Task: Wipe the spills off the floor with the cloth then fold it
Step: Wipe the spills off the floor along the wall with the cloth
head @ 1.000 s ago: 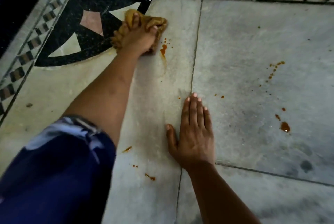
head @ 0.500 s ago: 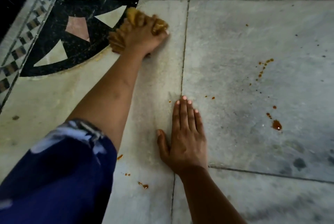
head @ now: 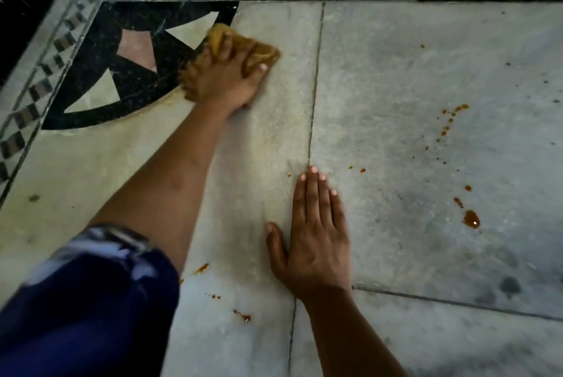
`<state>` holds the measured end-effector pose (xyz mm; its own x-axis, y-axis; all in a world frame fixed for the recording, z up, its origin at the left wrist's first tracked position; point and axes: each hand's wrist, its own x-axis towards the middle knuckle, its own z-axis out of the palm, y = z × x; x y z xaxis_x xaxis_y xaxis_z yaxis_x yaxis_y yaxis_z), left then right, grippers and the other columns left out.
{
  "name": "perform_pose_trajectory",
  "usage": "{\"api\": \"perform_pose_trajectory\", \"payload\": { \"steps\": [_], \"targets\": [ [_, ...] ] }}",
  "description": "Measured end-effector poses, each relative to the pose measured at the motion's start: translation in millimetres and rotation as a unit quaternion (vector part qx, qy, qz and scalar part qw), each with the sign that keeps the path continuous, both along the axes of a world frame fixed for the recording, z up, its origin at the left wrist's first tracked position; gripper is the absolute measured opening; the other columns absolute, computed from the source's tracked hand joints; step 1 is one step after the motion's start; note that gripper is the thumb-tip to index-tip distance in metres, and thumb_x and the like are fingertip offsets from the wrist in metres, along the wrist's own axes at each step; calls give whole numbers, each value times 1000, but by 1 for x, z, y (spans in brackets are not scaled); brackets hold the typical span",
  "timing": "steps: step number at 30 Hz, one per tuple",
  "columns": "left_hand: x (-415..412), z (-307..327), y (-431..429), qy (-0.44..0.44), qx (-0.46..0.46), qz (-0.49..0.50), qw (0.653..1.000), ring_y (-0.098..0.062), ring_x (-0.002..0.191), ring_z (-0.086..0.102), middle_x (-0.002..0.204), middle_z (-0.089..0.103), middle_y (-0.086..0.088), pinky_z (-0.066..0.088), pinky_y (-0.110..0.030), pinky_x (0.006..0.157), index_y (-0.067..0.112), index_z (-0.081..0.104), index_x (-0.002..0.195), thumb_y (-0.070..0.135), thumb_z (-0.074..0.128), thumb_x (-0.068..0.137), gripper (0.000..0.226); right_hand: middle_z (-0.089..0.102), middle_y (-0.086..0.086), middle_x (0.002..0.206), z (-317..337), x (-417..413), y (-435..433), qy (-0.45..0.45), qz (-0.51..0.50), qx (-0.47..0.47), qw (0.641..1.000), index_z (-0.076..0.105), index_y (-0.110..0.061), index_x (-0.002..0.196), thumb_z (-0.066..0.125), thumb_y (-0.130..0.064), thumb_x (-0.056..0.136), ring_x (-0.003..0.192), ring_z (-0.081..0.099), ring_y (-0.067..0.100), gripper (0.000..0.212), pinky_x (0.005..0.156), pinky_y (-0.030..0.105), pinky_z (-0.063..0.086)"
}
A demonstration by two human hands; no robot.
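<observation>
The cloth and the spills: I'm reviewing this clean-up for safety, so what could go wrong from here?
1. The cloth is bunched under the left hand; wadded like that, it may smear the large orange drop rather than lift it.
2. The right hand rests flat on the floor with small drops near its fingertips; shifting it could spread them.
3. The splashes beside the blue sleeve could be missed or brushed.

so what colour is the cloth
Mustard yellow: the cloth under the left hand, seen in the head view.
</observation>
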<state>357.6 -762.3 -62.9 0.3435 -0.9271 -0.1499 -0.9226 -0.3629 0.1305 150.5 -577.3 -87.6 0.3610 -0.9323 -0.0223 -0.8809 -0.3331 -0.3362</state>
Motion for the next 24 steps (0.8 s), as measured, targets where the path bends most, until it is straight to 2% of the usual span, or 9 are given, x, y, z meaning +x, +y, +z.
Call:
{"api": "perform_pose_trajectory", "payload": {
  "steps": [3, 5, 6, 8, 11, 13, 16, 19, 24],
  "targets": [
    [-58, -4, 31, -22, -11, -136, 990, -35, 144, 3, 160, -2, 6, -1, -57, 112, 44, 9, 147, 68, 17, 89, 63, 23, 19, 152, 2, 1, -3, 5, -1, -2, 1000, 27, 1, 145, 37, -47, 85, 142, 21, 30, 77, 115, 40, 14],
    [-65, -8, 83, -29, -38, -230, 972, -32, 143, 14, 159, 5, 7, 6, -56, 113, 48, 11, 145, 70, 13, 84, 65, 25, 20, 151, 1, -2, -1, 8, -2, 0, 1000, 29, 2, 144, 38, -47, 84, 141, 24, 31, 77, 114, 41, 15],
    [-56, -9, 102, -24, -38, -242, 969, -32, 142, 18, 159, 9, 8, 9, -55, 113, 49, 10, 144, 73, 11, 82, 66, 25, 20, 151, 1, -3, -1, 6, -3, 1, 1000, 29, 2, 144, 38, -47, 84, 141, 24, 31, 77, 114, 41, 15],
    [-20, -8, 105, -27, -19, -203, 979, -33, 143, 14, 158, 4, 9, 6, -52, 114, 51, 3, 142, 76, 8, 81, 66, 24, 19, 152, -1, -3, 0, 2, -7, 1, 1000, 28, 1, 144, 38, -47, 84, 141, 23, 30, 77, 115, 40, 13],
    [21, -3, 46, -32, 17, -75, 997, -33, 145, 1, 159, -6, 10, 1, -55, 115, 50, 3, 145, 69, 16, 87, 62, 23, 19, 152, -1, -2, 2, 3, -6, 2, 1000, 28, 1, 144, 38, -47, 84, 142, 22, 30, 77, 115, 41, 15],
    [16, 1, -7, 2, 25, -24, 999, -34, 145, -3, 159, -8, 9, -1, -58, 114, 47, 6, 146, 62, 21, 94, 56, 24, 19, 152, -1, -3, 3, 7, -5, 0, 1000, 29, 1, 144, 37, -47, 85, 142, 22, 31, 77, 114, 41, 16],
    [-20, -1, -57, 55, 23, 2, 998, -35, 145, -8, 160, -8, 4, -5, -55, 114, 42, 7, 148, 58, 22, 95, 57, 23, 19, 152, -1, -4, 5, 14, -7, -3, 1000, 27, 1, 145, 36, -48, 86, 142, 22, 30, 77, 115, 40, 13],
    [-50, -5, -34, 31, 13, -64, 997, -34, 145, -6, 160, -7, 6, -5, -55, 113, 44, 8, 148, 61, 19, 94, 58, 22, 20, 153, -1, 0, 4, 7, -6, -7, 1000, 26, 1, 145, 34, -48, 86, 143, 20, 30, 77, 116, 40, 12],
    [-44, -6, 120, -13, -23, -260, 965, -35, 143, 11, 159, 0, 10, 5, -57, 112, 53, 5, 143, 68, 13, 87, 59, 18, 23, 153, -2, -1, 6, 2, -28, -16, 999, 23, 5, 144, 36, -49, 84, 143, 17, 32, 82, 117, 40, 9]
  ]
}}
